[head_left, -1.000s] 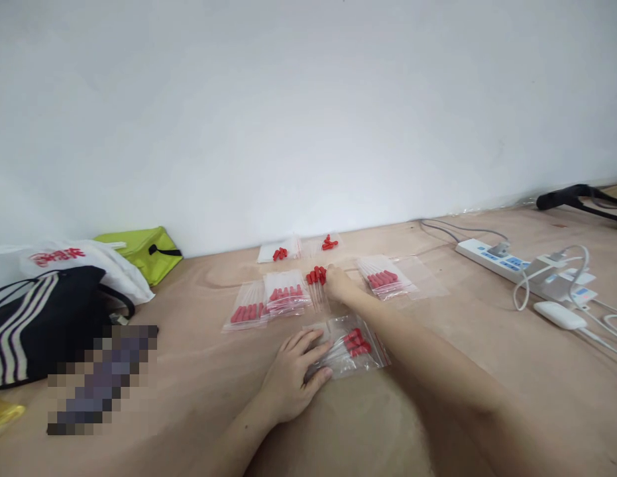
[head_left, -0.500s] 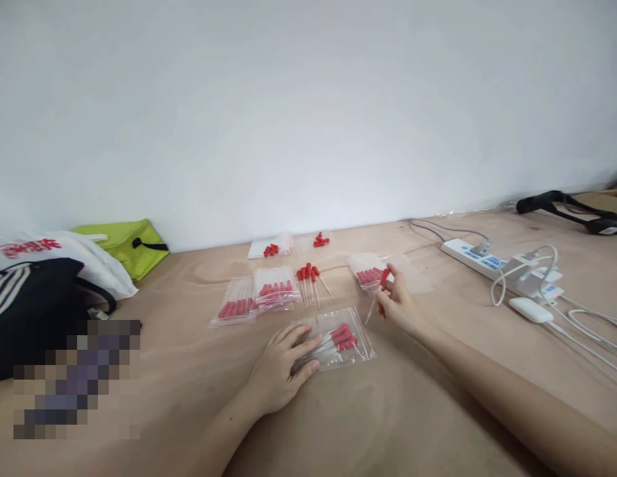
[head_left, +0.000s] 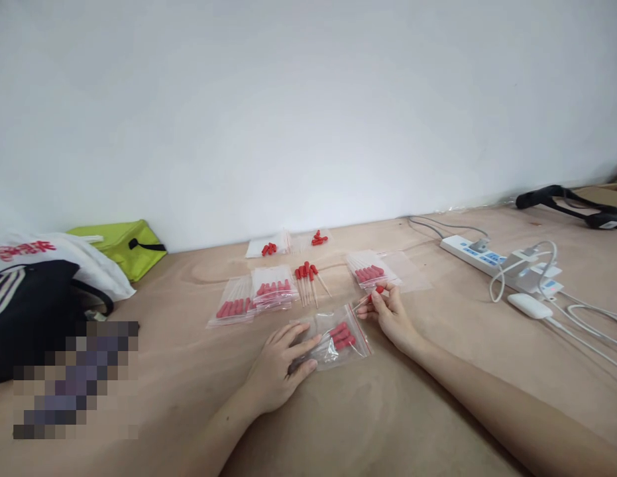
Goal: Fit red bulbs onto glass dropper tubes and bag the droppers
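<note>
My left hand (head_left: pixel 283 361) rests on the closed end of a clear zip bag (head_left: pixel 315 324), its fingers and thumb spread apart. Inside this bag lie several droppers with red rubber bulbs (head_left: pixel 344 336). In my right hand (head_left: pixel 390 315), a dropper (head_left: pixel 376 291) is pinched by its red bulb, the thin tube pointing left to the bag's red-striped edge. Whether the tip is inside the opening, I cannot tell. Loose droppers (head_left: pixel 307 275) lie fanned out behind the bag. A filled bag of droppers (head_left: pixel 370 271) lies just beyond my right hand.
More filled dropper bags (head_left: pixel 273 291) overlap at the left. Loose red bulbs (head_left: pixel 269 250) lie on bags near the wall. A power strip (head_left: pixel 474 255) with cables is at right, near a black frame-like object (head_left: pixel 566 202). Bags, including a green one (head_left: pixel 116 242), stand left.
My right hand has moved left and nearer with the dropper, bringing its tube from upright to slanting at the bag's edge. My left hand stays on the bag.
</note>
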{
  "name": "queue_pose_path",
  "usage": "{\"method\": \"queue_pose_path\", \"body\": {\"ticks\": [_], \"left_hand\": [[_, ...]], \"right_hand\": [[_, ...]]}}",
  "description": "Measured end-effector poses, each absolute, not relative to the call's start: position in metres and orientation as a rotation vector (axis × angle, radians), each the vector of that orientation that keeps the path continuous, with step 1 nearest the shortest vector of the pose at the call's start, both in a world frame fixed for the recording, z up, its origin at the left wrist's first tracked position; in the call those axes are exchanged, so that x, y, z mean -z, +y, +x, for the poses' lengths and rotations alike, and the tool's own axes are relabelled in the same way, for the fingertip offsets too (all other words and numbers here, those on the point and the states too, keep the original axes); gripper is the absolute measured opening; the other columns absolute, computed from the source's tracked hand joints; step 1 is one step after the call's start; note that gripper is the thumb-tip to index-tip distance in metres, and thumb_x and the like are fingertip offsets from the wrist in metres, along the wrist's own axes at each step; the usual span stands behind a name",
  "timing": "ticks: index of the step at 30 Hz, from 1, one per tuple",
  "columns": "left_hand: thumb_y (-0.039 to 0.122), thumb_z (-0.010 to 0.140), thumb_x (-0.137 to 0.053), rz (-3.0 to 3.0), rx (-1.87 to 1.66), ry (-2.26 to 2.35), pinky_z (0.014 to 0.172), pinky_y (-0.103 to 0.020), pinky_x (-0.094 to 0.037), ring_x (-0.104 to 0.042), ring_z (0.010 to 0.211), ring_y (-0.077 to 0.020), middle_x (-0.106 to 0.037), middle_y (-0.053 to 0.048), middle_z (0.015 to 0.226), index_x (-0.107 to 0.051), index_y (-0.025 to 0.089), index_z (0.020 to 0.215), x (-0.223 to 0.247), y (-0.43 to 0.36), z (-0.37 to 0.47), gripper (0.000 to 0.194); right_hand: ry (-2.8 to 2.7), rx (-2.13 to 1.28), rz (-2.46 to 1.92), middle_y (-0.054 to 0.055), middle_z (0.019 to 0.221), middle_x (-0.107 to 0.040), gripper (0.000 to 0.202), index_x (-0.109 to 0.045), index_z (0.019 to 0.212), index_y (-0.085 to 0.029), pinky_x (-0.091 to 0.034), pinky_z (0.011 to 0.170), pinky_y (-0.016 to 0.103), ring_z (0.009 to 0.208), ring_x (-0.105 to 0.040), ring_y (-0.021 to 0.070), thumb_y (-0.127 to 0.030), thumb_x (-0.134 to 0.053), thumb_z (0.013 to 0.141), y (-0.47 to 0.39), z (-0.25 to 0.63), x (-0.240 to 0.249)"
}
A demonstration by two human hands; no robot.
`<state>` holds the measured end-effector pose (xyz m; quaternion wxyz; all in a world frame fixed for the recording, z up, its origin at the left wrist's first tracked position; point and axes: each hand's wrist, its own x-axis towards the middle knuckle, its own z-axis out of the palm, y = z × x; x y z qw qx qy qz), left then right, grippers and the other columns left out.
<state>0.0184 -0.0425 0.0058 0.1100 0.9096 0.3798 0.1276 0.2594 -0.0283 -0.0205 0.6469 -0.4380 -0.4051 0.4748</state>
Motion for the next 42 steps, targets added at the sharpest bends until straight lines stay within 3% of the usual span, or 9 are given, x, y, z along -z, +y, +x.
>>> {"method": "queue_pose_path", "body": {"ticks": [6, 14, 20, 25, 32, 35, 38, 42], "left_hand": [[0.034, 0.084, -0.046, 2.642, -0.33, 1.158, 0.097, -0.047, -0.033, -0.037, 0.121, -0.0251, -0.044, -0.007, 0.13, -0.047, 0.024, 0.123, -0.006, -0.044, 0.019, 0.04], [0.036, 0.083, -0.047, 2.631, -0.368, 1.172, 0.098, -0.045, -0.033, -0.037, 0.12, -0.0242, -0.045, -0.006, 0.13, -0.041, 0.023, 0.126, -0.006, -0.043, 0.019, 0.045], [0.036, 0.083, -0.046, 2.628, -0.367, 1.172, 0.099, -0.044, -0.033, -0.037, 0.12, -0.0241, -0.044, -0.007, 0.131, -0.038, 0.022, 0.128, -0.004, -0.043, 0.019, 0.048], [0.035, 0.083, -0.046, 2.619, -0.358, 1.177, 0.099, -0.045, -0.032, -0.037, 0.12, -0.0241, -0.044, -0.006, 0.131, -0.038, 0.022, 0.128, -0.005, -0.044, 0.02, 0.048], [0.037, 0.083, -0.046, 2.63, -0.384, 1.163, 0.098, -0.045, -0.033, -0.038, 0.12, -0.0244, -0.046, -0.006, 0.129, -0.039, 0.023, 0.128, -0.005, -0.043, 0.02, 0.047], [0.036, 0.083, -0.046, 2.632, -0.381, 1.166, 0.099, -0.045, -0.033, -0.038, 0.12, -0.0244, -0.046, -0.006, 0.129, -0.039, 0.022, 0.127, -0.005, -0.043, 0.019, 0.047], [0.035, 0.083, -0.047, 2.633, -0.383, 1.163, 0.098, -0.044, -0.033, -0.038, 0.119, -0.0238, -0.046, -0.006, 0.129, -0.039, 0.023, 0.127, -0.006, -0.043, 0.02, 0.047], [0.034, 0.083, -0.047, 2.636, -0.396, 1.154, 0.099, -0.044, -0.033, -0.038, 0.119, -0.0235, -0.046, -0.005, 0.129, -0.039, 0.025, 0.128, -0.007, -0.044, 0.02, 0.046]], "right_hand": [[-0.901, -1.07, -1.0, -0.009, 0.062, -0.055, 0.044, -0.031, 0.09, -0.024, -0.045, 0.046, 0.021, 0.047, -0.053, 0.0073, -0.052, -0.057, 0.069, -0.035, 0.262, 0.019], [-0.865, -1.197, -1.045, -0.005, 0.063, -0.057, 0.044, -0.04, 0.082, -0.022, -0.049, 0.058, 0.027, 0.055, -0.057, 0.0099, -0.051, -0.065, 0.06, -0.043, 0.256, 0.015], [-1.174, -1.239, -1.206, -0.005, 0.053, -0.051, 0.04, -0.054, 0.077, -0.017, -0.037, 0.042, 0.021, 0.043, -0.044, 0.0069, -0.048, -0.069, 0.056, -0.043, 0.255, 0.021], [-1.254, -1.173, -1.203, -0.006, 0.054, -0.051, 0.039, -0.056, 0.081, -0.017, -0.032, 0.039, 0.02, 0.04, -0.037, 0.0051, -0.042, -0.071, 0.056, -0.039, 0.258, 0.026], [-1.463, -1.168, -1.133, -0.005, 0.05, -0.053, 0.025, -0.061, 0.07, -0.018, -0.04, 0.048, 0.022, 0.046, -0.045, 0.0087, -0.039, -0.07, 0.06, -0.031, 0.258, 0.024], [-1.516, -1.35, -1.052, 0.0, 0.063, -0.063, 0.027, -0.065, 0.075, -0.017, -0.047, 0.06, 0.03, 0.061, -0.058, 0.0154, -0.042, -0.064, 0.065, -0.03, 0.255, 0.018], [-1.524, -1.409, -1.012, 0.003, 0.074, -0.067, 0.03, -0.067, 0.082, -0.017, -0.048, 0.069, 0.035, 0.072, -0.062, 0.0193, -0.043, -0.062, 0.067, -0.03, 0.255, 0.014], [-1.457, -1.228, -1.16, 0.004, 0.07, -0.068, 0.028, -0.068, 0.074, -0.016, -0.047, 0.057, 0.03, 0.06, -0.061, 0.0172, -0.042, -0.059, 0.069, -0.025, 0.259, 0.019]]}}
